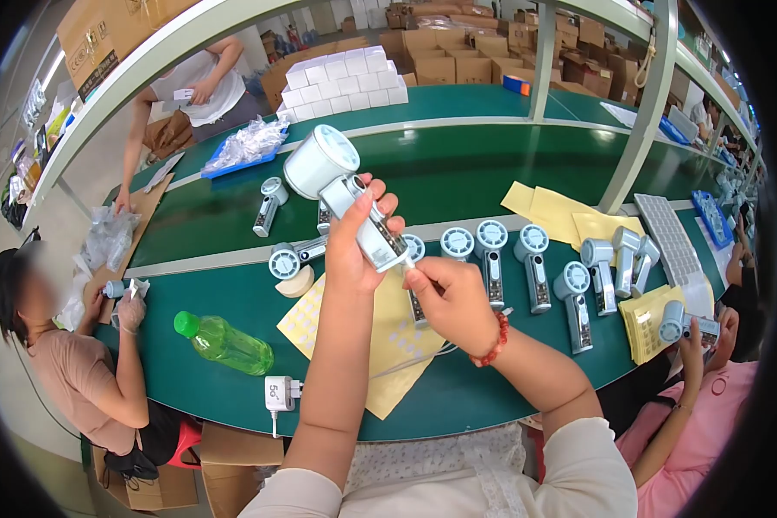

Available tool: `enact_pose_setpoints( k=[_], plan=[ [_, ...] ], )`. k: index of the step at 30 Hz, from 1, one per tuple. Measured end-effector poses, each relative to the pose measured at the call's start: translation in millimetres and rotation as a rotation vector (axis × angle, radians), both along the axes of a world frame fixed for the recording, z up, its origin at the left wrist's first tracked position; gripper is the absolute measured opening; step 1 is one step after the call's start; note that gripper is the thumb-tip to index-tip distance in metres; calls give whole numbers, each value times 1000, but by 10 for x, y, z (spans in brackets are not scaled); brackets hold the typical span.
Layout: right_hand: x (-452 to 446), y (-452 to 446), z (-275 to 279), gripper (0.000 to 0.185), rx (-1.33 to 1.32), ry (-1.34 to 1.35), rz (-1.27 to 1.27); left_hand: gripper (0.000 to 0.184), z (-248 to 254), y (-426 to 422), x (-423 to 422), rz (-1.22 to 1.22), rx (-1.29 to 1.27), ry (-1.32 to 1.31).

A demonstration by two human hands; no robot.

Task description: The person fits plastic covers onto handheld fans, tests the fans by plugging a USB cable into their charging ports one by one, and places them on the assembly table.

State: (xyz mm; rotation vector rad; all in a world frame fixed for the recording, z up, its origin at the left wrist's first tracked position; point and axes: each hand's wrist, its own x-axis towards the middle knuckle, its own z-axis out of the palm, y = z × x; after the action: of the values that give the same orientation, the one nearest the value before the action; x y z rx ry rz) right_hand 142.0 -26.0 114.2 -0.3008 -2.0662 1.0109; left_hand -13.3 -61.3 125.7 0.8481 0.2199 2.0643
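Observation:
My left hand (356,237) is wrapped round the handle of a light-blue handheld fan (321,162), its round head up and to the left. At the lower end of that handle, my right hand (445,293) pinches a small white plug, with a white cable running below the hand. Yellow sticker sheets (397,380) lie on the green table under my forearms. More fans stand or lie close by, among them one right of my right hand (533,269) and one left of my left wrist (285,262). A white charger (280,394) sits near the table's front edge.
A green bottle (224,344) lies at the left. Behind are a conveyor belt (457,164), stacked white boxes (341,82) and a blue tray (242,151) of plastic bags. A metal post (643,112) rises at the right. People work at both sides.

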Motion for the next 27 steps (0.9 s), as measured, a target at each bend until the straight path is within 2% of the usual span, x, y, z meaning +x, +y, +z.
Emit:
enact_pose_setpoints(
  k=[5, 11, 16, 20, 23, 24, 25, 27],
  plan=[
    [62, -50, 19, 15, 147, -18, 10, 37, -28, -45, -54, -194, 116, 93],
    [30, -119, -19, 14, 251, 72, 1, 41, -13, -70, -85, -373, 179, 17],
    [-8, -125, -68, 15, 303, 87, -21, 42, -20, -87, -111, -343, 162, 83],
    [-54, -65, -142, 18, 465, 153, -86, 38, -33, -33, -101, -377, 220, 44],
    [-105, 48, -198, 17, 566, 184, -164, 35, 61, -75, -3, 128, -214, 207],
    [-127, 105, -208, 16, 615, 188, -199, 44, -27, -48, -118, 359, -370, 349],
    [-145, 153, -212, 14, 662, 190, -237, 44, -61, -28, -243, 431, -527, 455],
    [-191, 194, -241, 17, 690, 59, -295, 42, -194, 84, -285, 447, -626, 369]
  ],
)
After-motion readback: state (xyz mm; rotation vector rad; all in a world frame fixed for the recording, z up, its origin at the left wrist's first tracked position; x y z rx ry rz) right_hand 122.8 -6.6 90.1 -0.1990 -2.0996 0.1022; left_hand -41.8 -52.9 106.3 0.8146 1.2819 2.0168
